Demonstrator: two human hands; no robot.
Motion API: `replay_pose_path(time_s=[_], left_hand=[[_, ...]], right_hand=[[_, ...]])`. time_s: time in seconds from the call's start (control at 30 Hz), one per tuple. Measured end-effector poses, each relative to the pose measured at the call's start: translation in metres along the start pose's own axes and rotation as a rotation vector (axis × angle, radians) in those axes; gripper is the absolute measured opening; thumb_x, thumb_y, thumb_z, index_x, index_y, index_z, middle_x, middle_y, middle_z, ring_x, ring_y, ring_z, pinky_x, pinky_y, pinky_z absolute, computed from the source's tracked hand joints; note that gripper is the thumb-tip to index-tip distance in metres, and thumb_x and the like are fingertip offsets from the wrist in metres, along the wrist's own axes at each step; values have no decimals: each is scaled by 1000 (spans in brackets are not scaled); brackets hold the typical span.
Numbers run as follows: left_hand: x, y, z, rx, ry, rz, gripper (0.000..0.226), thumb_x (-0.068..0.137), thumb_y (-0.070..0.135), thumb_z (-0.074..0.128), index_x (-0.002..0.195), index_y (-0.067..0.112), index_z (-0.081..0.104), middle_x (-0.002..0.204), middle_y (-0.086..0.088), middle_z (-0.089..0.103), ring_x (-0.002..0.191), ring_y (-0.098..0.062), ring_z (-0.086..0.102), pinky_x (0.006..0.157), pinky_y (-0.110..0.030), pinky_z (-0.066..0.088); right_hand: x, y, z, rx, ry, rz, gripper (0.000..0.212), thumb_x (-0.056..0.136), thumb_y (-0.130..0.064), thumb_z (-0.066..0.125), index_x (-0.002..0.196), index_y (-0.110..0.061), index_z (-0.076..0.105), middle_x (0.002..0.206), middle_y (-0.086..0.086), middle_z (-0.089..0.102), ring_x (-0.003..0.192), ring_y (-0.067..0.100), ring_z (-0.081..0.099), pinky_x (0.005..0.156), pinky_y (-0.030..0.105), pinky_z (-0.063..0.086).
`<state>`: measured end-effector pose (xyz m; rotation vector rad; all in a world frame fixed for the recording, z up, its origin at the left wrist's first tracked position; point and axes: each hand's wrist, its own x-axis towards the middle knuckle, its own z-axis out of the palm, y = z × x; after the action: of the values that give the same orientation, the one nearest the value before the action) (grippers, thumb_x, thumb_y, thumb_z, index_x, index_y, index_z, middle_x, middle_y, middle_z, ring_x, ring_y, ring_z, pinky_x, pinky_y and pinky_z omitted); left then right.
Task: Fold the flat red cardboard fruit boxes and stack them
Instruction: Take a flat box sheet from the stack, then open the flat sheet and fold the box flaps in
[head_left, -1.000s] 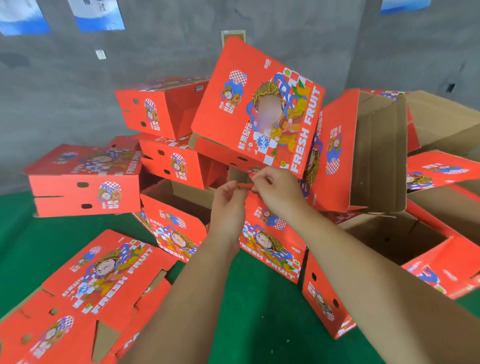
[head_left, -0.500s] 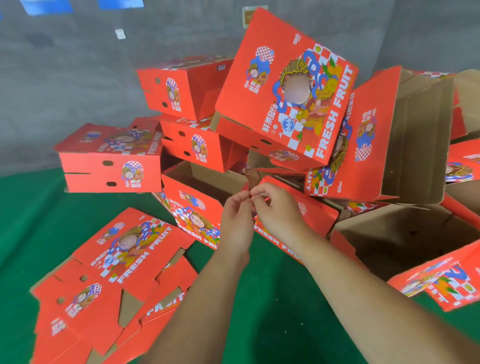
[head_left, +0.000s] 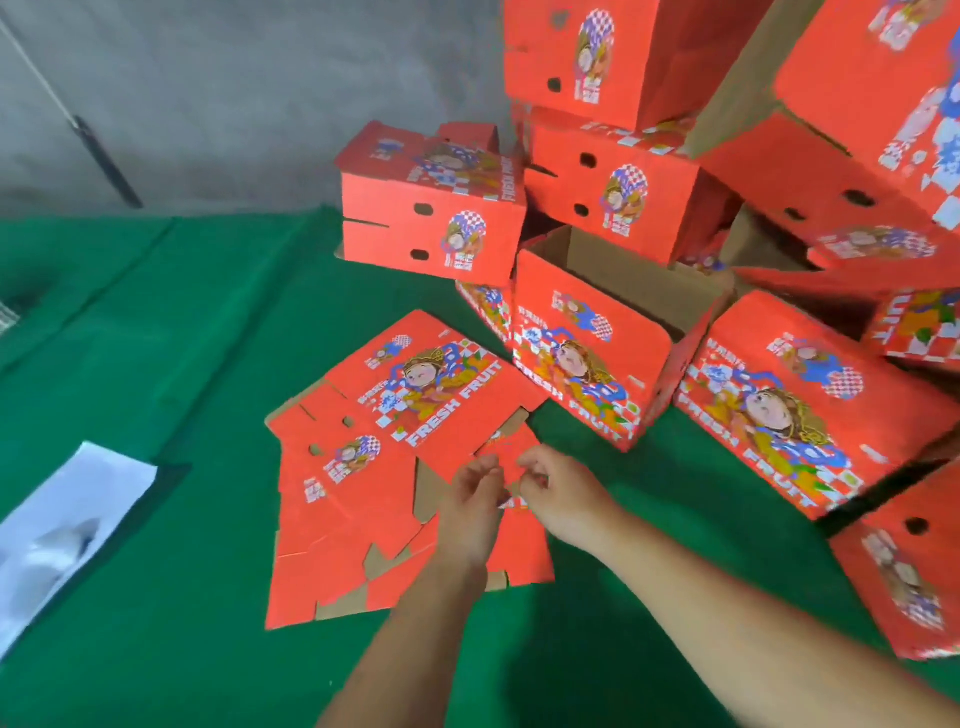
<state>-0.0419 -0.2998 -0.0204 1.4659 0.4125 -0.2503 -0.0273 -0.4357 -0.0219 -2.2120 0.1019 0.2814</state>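
Lying under both hands: flat box (head_left: 395, 467); left hand (head_left: 475, 493), right hand (head_left: 558, 493) above it.

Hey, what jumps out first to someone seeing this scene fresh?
A heap of folded red boxes fills the upper right, one open box in front. On the green mat at centre lie flat boxes, with the left hand and right hand meeting just above them. White paper lies at far left.
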Motion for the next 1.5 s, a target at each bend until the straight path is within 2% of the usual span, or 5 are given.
replay_pose_path(time_s=[0.6, 0.87, 1.1, 1.37, 1.5], left_hand=[[91, -43, -231, 113, 70, -328, 35, 74, 25, 64, 100, 6, 76, 84, -19, 72, 75, -23, 61, 69, -34, 46], [132, -28, -209, -71, 54, -437, 25, 101, 32, 65, 94, 10, 55, 55, -7, 43, 38, -16, 37, 38, -23, 28], [122, -9, -205, -412, -129, -327, 20, 104, 5, 57, 122, 12, 57, 109, -9, 74, 92, -23, 68, 74, -30, 62], [64, -17, -187, 60, -452, -504, 28, 106, 34, 57, 118, 11, 65, 103, -3, 80, 99, -25, 72, 89, -37, 61], [45, -21, -190, 269, -467, -463, 35, 104, 42, 57, 125, 16, 67, 110, 2, 79, 87, -16, 72, 78, -26, 61]], right_hand=[[78, -45, 165, 1026, 247, 961, 31, 95, -30, 70, 117, -17, 53, 107, 7, 60, 97, 19, 68, 67, 24, 57], [87, -85, 213, 1000, 361, 836, 22, 98, -25, 62, 116, -19, 50, 95, 9, 67, 74, 21, 67, 72, 46, 65], [64, -86, 184, 1346, 146, 651, 18, 104, -22, 57, 114, -15, 70, 99, 7, 79, 77, 16, 77, 60, 32, 60], [23, -51, 140, 838, 413, 528, 10, 101, -17, 64, 102, -16, 74, 107, 17, 76, 101, 35, 72, 91, 51, 55], [-8, -20, 95, 512, 490, 370, 21, 100, -12, 62, 101, -26, 77, 98, -12, 77, 80, -5, 67, 73, 14, 51]])
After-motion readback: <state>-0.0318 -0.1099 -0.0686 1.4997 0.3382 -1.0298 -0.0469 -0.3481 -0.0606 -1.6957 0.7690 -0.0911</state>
